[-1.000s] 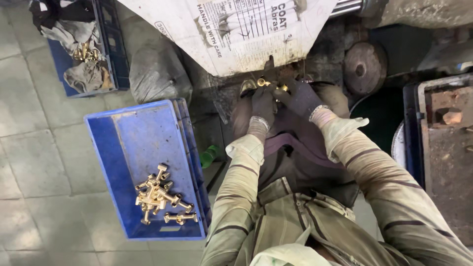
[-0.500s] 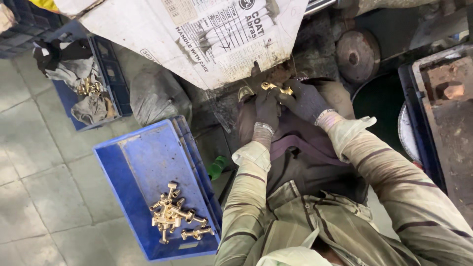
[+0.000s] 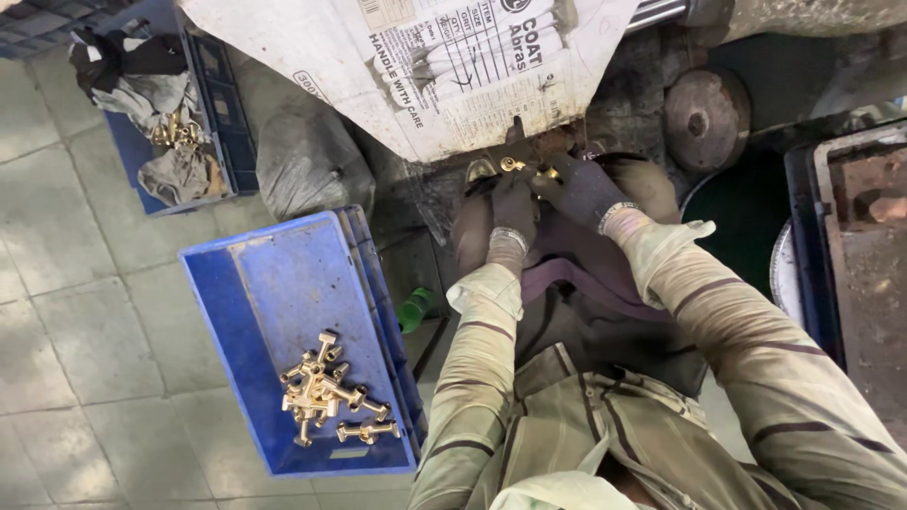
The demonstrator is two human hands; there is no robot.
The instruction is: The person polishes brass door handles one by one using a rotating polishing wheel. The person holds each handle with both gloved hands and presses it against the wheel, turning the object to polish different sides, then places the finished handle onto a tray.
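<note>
1. The left hand (image 3: 511, 210), in a dark glove, was curled shut around a small brass part (image 3: 480, 169) at the lower edge of the white printed sheet (image 3: 416, 76).
2. The right hand (image 3: 583, 189), also in a dark glove, was closed on another brass part (image 3: 515, 164) just beside the first, its fingers folded over the piece so that only a bit of yellow metal showed.
3. The two hands sat close together, almost touching, above the person's lap, over a dark purple cloth (image 3: 576, 283).
4. Both forearms were in pale striped sleeves that ran down to the bottom edge of the view.
5. A blue tray (image 3: 265, 283) lay on the tiled floor (image 3: 66, 312) to the person's left, well apart from the hands.
6. A heap of brass fittings (image 3: 326, 389) lay near the tray's bottom right corner, with the rest of the tray's bottom bare.
7. A second blue crate (image 3: 219, 104) stood near the top left corner of the view, holding rags (image 3: 161, 94) and a few more brass pieces (image 3: 175, 130).
8. A grey plastic bag (image 3: 307, 161) lay between that crate and the white sheet.
9. A round metal disc (image 3: 704, 118) stood just beyond the right hand, near the top edge.
10. A rusty metal box (image 3: 864, 246) took up the right edge of the view.
11. A green object (image 3: 412, 308) showed just beside the tray's right wall, too hidden to tell what it was.
</note>
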